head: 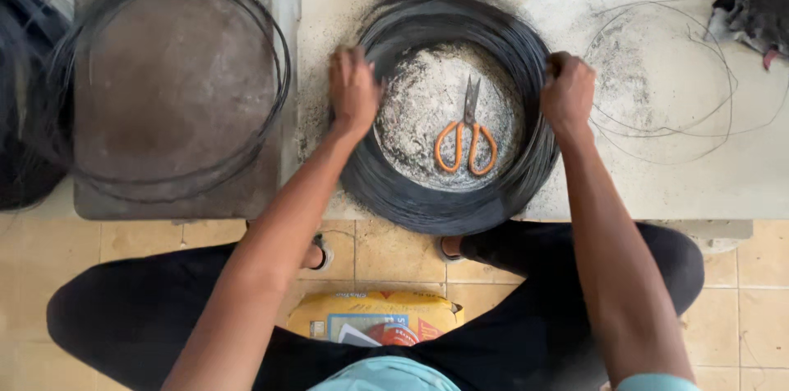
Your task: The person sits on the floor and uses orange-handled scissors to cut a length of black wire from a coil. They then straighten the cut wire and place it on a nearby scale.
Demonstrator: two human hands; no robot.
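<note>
Wire coil (pixel 448 194) overhangs table edge (pixel 657 214); left hand (pixel 353 91), right hand (pixel 567 91) clasp opposite rims.

wire coil (pixel 448 202) | thick, black, round | flat on table, near edge

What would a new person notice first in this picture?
A big black wire coil lies in the middle of the dusty table, with the left hand and right hand on its two sides. Orange scissors lie inside it. A grey slab with thin wire loops sits to the left.
</note>
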